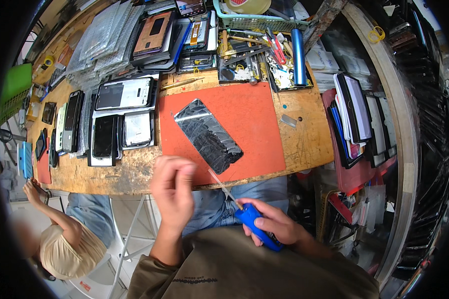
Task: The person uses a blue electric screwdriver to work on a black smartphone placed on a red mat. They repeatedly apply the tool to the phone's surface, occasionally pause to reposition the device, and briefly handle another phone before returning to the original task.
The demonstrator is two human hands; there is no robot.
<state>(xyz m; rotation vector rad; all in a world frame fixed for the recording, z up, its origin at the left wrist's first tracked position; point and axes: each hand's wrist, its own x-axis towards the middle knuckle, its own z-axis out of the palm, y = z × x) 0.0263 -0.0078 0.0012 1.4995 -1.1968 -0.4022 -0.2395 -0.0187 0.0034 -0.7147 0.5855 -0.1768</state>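
Note:
A phone screen, dark and cracked with torn-looking black patches at its lower end, lies diagonally on an orange-red mat. My right hand grips a blue-handled tool over my lap. Its long thin metal shaft slants up and left, the tip reaching the mat's front edge just below the screen. Just left of that tip, my left hand is raised at the table edge, slightly blurred. Its fingers are curled in toward the thumb, and anything between them is hidden.
Phones and frames are stacked left of the mat. Bubble-wrap sleeves pile up behind them. Tweezers, a tray of tools and a blue cylinder sit at the back. A small metal blade lies right. Another person sits at left.

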